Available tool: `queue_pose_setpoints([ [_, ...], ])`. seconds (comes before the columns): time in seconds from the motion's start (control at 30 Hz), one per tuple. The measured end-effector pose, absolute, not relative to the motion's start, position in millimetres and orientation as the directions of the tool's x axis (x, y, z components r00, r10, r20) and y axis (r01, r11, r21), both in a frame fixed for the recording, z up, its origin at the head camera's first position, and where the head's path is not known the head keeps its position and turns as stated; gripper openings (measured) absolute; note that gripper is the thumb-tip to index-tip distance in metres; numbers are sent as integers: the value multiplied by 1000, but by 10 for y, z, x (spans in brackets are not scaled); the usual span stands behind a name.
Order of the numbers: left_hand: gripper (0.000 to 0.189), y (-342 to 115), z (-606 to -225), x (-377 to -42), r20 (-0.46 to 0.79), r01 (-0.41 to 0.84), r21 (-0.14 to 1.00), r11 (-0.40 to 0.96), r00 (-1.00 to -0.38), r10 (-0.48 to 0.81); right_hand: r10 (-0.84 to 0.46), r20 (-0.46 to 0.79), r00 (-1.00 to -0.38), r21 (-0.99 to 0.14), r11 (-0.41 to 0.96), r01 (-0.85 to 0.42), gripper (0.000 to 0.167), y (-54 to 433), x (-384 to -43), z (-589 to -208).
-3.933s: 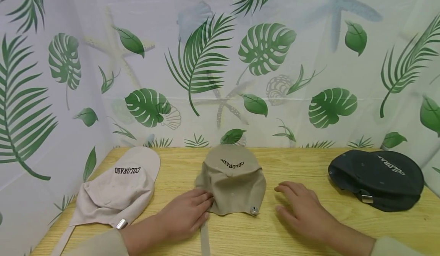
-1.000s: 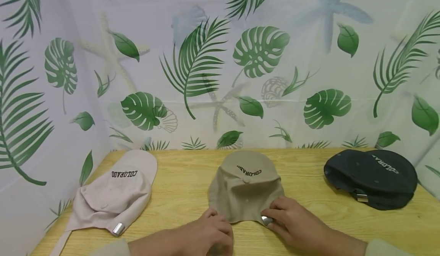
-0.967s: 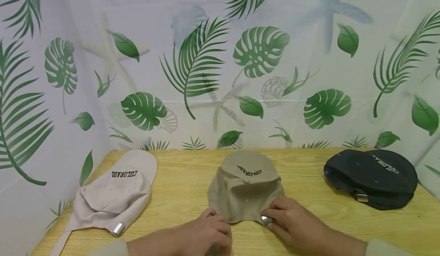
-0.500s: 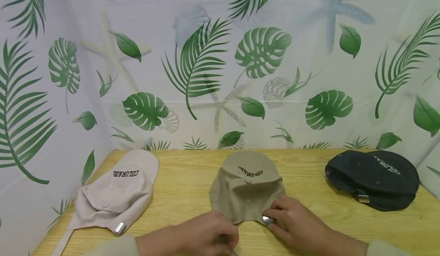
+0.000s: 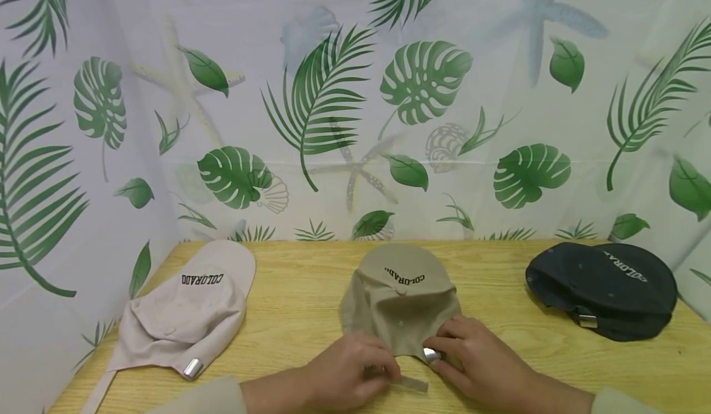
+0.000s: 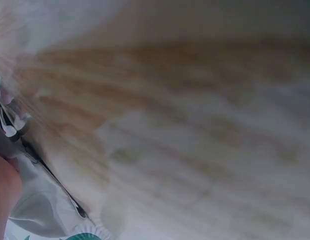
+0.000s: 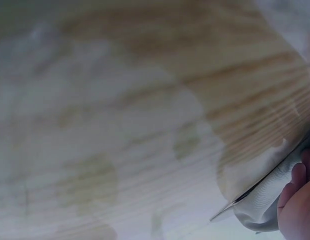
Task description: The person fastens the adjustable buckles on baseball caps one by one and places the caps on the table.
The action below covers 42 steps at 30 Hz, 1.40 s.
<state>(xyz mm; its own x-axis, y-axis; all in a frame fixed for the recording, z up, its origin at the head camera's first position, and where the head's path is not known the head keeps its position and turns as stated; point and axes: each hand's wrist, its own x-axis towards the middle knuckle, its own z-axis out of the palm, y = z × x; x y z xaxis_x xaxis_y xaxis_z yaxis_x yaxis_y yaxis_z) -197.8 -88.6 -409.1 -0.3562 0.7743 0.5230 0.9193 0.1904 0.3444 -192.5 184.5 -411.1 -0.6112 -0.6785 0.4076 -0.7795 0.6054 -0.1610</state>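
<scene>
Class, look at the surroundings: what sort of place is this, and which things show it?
Probably a staged indoor tabletop setup: a wood-grain table, leaf-printed sheeting behind it, and a pale cap, khaki cap and dark cap spaced across it.

One pink cap, one khaki cap, one black cap: three caps total. Metal buckles: three, one per cap. Lettering: three, one per cap. Loose straps in view: two. One left hand, one right hand. Sleeves: two. Wooden table: one.
</scene>
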Motion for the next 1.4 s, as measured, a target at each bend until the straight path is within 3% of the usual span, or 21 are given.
queue_pose_setpoints([
  [0.17,18,-880,-4134,-1976,548,931,249,266,-362,754,-644,440,-626,-224,597,-771,19,1826,-1939,-4129],
  [0.4,20,-843,-4191,-1978,599,932,119,343,-343,724,-620,559,-551,-182,557,-810,23,1690,-1963,-4163],
  [0.57,23,-836,-4176,-1993,642,910,-3,415,-316,698,-618,519,-591,-123,629,-767,22,1627,-1936,-4148],
  [0.77,12,-839,-4158,-2043,685,883,-133,450,-247,686,-588,508,-629,-112,679,-725,22,1608,-1909,-4124],
  [0.9,7,-845,-4163,-2059,704,860,-166,482,-239,669,-576,523,-629,-129,676,-726,21,1598,-1899,-4118],
  [1.13,19,-822,-4166,-2066,739,833,-187,521,-230,633,-574,571,-587,-139,637,-758,22,1588,-1896,-4132],
  [1.4,18,-811,-4172,-2055,750,832,-166,529,-242,616,-556,584,-591,-175,624,-761,23,1571,-1895,-4152],
])
